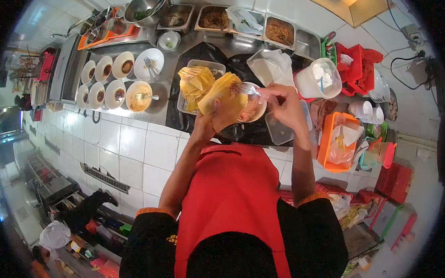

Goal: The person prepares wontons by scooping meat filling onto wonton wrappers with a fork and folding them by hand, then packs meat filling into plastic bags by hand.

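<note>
Yellow dough wrappers [224, 101] lie in my left hand [214, 120], whose fingers are wrapped round them from below. Pinched in my right hand [283, 106] is a fork [251, 90], its tines at the wrappers' upper right edge beside a bit of reddish-brown filling. Under the fork sits a white bowl [260, 112] of pinkish filling, close to my right hand. Behind my left hand, a metal tray [183, 106] holds a pile of more yellow wrappers [195, 84].
Several bowls [115, 94] with dark sauce stand at the left. Metal trays of food [280, 32] line the back. A white tub [318, 78], an orange basket [324, 151] and a clear lid [280, 129] are at the right. Another person [57, 236] is at lower left.
</note>
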`<state>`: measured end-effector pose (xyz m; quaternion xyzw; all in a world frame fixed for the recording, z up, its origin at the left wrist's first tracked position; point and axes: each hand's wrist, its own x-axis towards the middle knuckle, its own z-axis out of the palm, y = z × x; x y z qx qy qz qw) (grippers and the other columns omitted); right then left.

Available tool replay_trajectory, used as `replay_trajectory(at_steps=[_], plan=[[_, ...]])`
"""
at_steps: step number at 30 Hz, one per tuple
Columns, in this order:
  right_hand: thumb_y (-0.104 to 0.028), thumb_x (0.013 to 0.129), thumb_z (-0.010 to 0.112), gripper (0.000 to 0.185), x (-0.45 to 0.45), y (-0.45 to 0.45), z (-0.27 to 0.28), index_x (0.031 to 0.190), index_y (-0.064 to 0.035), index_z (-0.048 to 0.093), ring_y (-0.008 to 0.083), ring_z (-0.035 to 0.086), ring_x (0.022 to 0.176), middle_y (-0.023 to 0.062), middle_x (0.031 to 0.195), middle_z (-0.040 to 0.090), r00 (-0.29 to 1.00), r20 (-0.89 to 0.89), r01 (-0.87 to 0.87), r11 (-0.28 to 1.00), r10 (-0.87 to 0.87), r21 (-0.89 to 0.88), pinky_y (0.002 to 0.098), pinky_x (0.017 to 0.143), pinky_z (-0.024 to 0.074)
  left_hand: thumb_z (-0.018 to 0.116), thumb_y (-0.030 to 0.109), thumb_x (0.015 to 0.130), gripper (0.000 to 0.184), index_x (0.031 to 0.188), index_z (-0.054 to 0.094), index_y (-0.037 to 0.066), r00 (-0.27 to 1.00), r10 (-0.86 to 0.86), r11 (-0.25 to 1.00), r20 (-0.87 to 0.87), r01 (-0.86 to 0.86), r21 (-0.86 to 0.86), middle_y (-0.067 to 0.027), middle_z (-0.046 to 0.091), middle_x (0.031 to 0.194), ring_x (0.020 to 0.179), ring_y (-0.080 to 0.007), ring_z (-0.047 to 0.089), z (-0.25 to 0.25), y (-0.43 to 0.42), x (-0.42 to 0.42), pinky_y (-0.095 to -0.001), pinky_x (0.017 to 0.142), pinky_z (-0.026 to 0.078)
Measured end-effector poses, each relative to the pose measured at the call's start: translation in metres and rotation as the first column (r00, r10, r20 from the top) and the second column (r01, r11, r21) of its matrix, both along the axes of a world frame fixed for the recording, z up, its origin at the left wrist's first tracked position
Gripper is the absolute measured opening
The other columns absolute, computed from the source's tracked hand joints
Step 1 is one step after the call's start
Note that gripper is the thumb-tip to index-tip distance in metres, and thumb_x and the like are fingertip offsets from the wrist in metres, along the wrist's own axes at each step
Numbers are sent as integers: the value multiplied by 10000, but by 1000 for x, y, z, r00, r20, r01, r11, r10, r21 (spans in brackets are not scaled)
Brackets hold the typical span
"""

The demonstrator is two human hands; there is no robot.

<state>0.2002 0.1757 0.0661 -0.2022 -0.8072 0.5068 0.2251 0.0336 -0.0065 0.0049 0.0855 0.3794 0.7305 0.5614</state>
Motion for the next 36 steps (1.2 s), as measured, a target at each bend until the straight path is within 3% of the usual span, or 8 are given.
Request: replay_trajectory(at_steps=[10,17,19,25,29,32,35,36], plan=[[125,813,563,310,4,-10,-35,1029,-26,726,138,626,855,105,939,684,993,-70,90,994,-95,-65,235,749,467,576,438,944,586,1361,425,55,959,162,983,234,-177,46,-127,565,1268,1125,-287,602,-1,18,-5,-443,929,526],[17,831,677,226,-13,-20,-18,1054,-16,663,100,599,834,41,944,630,989,-129,9,914,-66,-405,251,724,480,563,440,950,560,1347,432,67,992,-8,999,124,15,-49,-128,577,1236,1109,-285,612,-16,17,5,-445,880,554],[-33,789,728,219,-23,-24,-10,995,-20,655,142,613,819,40,917,587,982,171,102,988,-81,-119,272,718,482,558,411,964,522,1337,440,66,997,19,988,74,-7,-157,-131,591,1205,1081,-283,629,-4,22,19,-427,837,571],[-158,709,748,226,-49,-58,-42,873,-51,634,358,616,885,128,965,625,969,86,184,912,-230,366,414,773,498,481,400,998,452,1304,475,66,988,154,982,21,-151,-110,-133,601,1174,1029,-259,635,-75,46,17,-404,808,568],[-138,753,747,263,-42,-80,-36,995,-49,699,281,660,860,102,914,682,998,26,50,990,-54,135,363,770,504,377,483,1012,530,1335,470,73,925,-65,991,374,16,134,-139,588,1246,1087,-284,616,-79,20,-17,-455,870,545],[1,815,655,281,-21,-54,-51,1085,-55,709,142,654,942,85,986,716,998,-53,-32,958,18,-284,286,799,505,324,510,1012,583,1380,442,73,922,122,990,369,-140,22,-137,564,1306,1132,-321,596,-86,1,-38,-498,934,511],[-74,899,622,229,-1,-19,-94,1110,-16,691,170,674,846,115,903,718,968,243,120,961,-58,-250,283,766,521,324,500,1014,583,1390,434,67,899,221,973,378,-232,-16,-139,555,1320,1144,-335,590,-85,-31,-58,-504,938,508],[-106,901,604,206,4,-12,-126,1055,-9,701,256,684,860,168,899,705,882,434,191,981,-186,32,342,754,531,323,497,1015,585,1391,432,63,888,251,964,385,-265,-18,-141,552,1324,1144,-340,589,-84,-40,-61,-506,933,509]])
